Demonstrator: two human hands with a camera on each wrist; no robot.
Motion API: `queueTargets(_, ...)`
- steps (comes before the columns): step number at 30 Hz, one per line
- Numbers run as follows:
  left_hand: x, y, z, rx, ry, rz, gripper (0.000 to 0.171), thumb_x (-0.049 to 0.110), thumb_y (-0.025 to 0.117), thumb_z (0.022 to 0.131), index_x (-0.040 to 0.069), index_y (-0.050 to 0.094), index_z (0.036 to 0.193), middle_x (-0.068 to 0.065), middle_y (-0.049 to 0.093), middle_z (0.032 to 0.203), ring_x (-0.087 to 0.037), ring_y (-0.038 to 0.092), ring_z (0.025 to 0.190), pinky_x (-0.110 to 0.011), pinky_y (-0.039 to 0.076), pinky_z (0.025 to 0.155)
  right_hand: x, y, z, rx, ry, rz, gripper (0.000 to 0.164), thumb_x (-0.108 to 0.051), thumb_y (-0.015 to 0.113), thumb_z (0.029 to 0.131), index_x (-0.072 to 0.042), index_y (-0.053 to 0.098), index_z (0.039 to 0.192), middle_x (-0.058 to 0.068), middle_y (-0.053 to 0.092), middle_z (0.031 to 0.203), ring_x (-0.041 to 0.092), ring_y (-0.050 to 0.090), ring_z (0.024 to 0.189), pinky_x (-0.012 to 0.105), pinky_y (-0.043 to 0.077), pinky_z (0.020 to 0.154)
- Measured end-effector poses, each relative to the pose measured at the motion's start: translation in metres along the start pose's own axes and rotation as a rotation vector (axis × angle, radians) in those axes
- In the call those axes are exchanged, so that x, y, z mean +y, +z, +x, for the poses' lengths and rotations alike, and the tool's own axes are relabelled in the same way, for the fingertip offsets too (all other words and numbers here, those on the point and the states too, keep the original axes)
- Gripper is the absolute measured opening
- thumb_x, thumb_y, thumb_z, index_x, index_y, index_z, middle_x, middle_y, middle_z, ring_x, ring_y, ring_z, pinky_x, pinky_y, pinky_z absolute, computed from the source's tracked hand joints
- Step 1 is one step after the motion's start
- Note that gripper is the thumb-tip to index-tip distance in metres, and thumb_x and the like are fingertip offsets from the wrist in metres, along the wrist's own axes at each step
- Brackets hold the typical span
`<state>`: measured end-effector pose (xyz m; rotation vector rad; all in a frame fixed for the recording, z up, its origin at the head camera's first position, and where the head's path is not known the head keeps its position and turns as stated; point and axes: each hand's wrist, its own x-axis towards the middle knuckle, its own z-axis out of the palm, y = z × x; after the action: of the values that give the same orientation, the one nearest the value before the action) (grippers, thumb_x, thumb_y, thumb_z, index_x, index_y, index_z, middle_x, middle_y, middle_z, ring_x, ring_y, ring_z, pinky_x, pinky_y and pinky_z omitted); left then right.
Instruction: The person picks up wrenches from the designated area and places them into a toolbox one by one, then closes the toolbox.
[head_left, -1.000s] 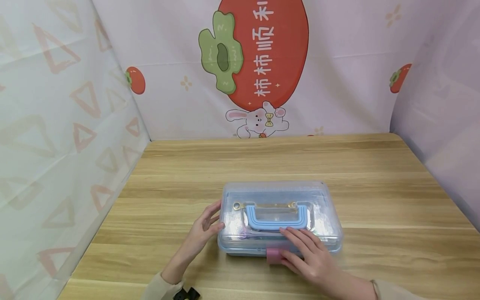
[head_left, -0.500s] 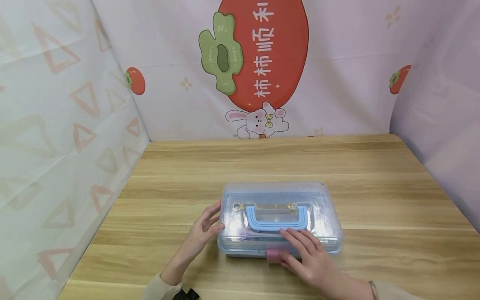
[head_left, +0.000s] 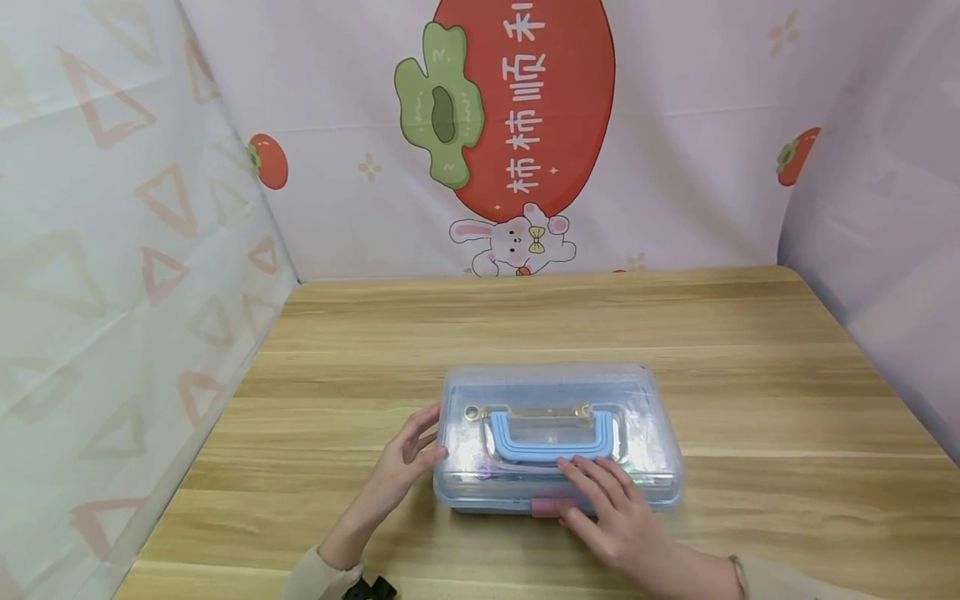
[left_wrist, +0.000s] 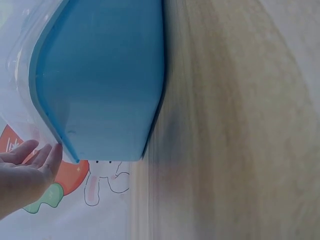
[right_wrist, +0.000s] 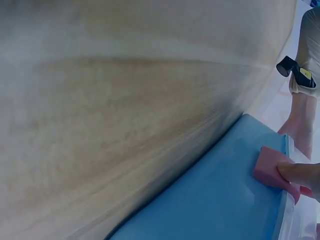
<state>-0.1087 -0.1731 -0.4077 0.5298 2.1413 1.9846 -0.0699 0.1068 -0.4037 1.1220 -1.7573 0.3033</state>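
A plastic storage box [head_left: 558, 392] with a clear lid and light blue base stands closed on the table. A blue carry handle [head_left: 551, 451] lies folded on its lid, and a pink latch [head_left: 550, 507] sits at the front edge. My left hand [head_left: 400, 467] rests against the box's left side, its fingertips touching the lid's edge in the left wrist view. My right hand [head_left: 615, 517] has its fingers laid on the lid's front by the handle. In the right wrist view the thumb [right_wrist: 300, 173] presses the pink latch against the blue base [right_wrist: 215, 195].
The wooden table [head_left: 360, 358] extends around the box on every side. A printed cloth [head_left: 675, 167] hangs at the back, with more cloth at both sides. A black device [head_left: 371, 587] is strapped at the left wrist.
The pink latch has swung in toward the box's front and shows shorter in the head view, with the right thumb following it. The left hand and box have stayed in place.
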Motion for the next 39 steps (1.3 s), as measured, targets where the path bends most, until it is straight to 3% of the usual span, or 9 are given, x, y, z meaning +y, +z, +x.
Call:
queueTargets(7,-0.001,-0.001,0.0,0.0,0.006,-0.004,0.052,0.003,0.052,0.086,-0.005,0.03,0.133,-0.02,0.026,0.138,-0.032,0.026,0.126,-0.025,0.032,0.097,-0.001,0.0,-0.005,-0.043,0.034,0.048,0.033,-0.014,0.037,0.095,-0.01,0.055,0.068,0.024,0.057,0.101,0.034,0.054,0.088,0.041,0.036,0.082)
queueTargets(14,-0.001,-0.001,0.001,0.0,0.002,0.003,0.052,0.002,0.052,0.085,-0.005,0.03,0.132,-0.02,0.027,0.138,-0.035,0.028,0.125,-0.031,0.032,0.098,0.0,0.002,-0.004,-0.018,0.019,0.054,0.032,-0.013,0.038,0.095,-0.01,0.055,0.068,0.025,0.057,0.101,0.035,0.054,0.087,0.042,0.038,0.08)
queueTargets(22,0.004,-0.004,0.001,0.018,-0.065,0.035,0.055,0.005,0.058,0.083,-0.003,0.034,0.131,-0.019,0.03,0.137,-0.037,0.036,0.12,-0.032,0.038,0.093,0.005,-0.004,0.001,-0.017,-0.013,0.097,0.027,-0.012,0.039,0.095,-0.007,0.059,0.078,0.024,0.057,0.1,0.033,0.054,0.088,0.04,0.037,0.086)
queueTargets(24,0.005,-0.005,0.001,0.024,-0.071,0.059,0.054,0.006,0.059,0.082,-0.001,0.036,0.131,-0.018,0.033,0.135,-0.036,0.038,0.119,-0.033,0.039,0.093,0.008,-0.007,0.002,-0.039,-0.022,0.108,0.027,-0.009,0.036,0.095,-0.007,0.06,0.083,0.024,0.057,0.101,0.032,0.054,0.089,0.04,0.037,0.086)
queueTargets(28,0.007,-0.01,0.001,0.041,-0.015,0.125,0.046,0.005,0.061,0.081,-0.002,0.044,0.124,-0.018,0.044,0.128,-0.032,0.045,0.113,-0.04,0.039,0.092,0.013,-0.013,0.004,-0.067,-0.018,0.152,0.027,-0.007,0.035,0.095,-0.006,0.061,0.09,0.023,0.058,0.101,0.031,0.055,0.09,0.04,0.036,0.088)
queueTargets(32,0.008,-0.017,-0.002,0.066,0.041,0.223,0.037,0.007,0.062,0.081,-0.001,0.052,0.116,-0.015,0.052,0.12,-0.028,0.049,0.109,-0.04,0.039,0.091,0.021,-0.022,0.005,-0.063,0.05,0.235,0.026,-0.015,0.039,0.095,-0.006,0.062,0.089,0.021,0.059,0.099,0.031,0.055,0.089,0.04,0.03,0.097)
queueTargets(39,0.01,-0.026,-0.005,0.146,0.046,0.407,0.034,0.013,0.063,0.081,0.004,0.056,0.113,-0.008,0.056,0.115,-0.028,0.051,0.105,-0.039,0.042,0.088,0.043,-0.039,0.001,-0.045,0.172,0.325,0.029,-0.025,0.047,0.092,-0.002,0.065,0.092,0.024,0.058,0.099,0.031,0.052,0.093,0.035,0.027,0.1)
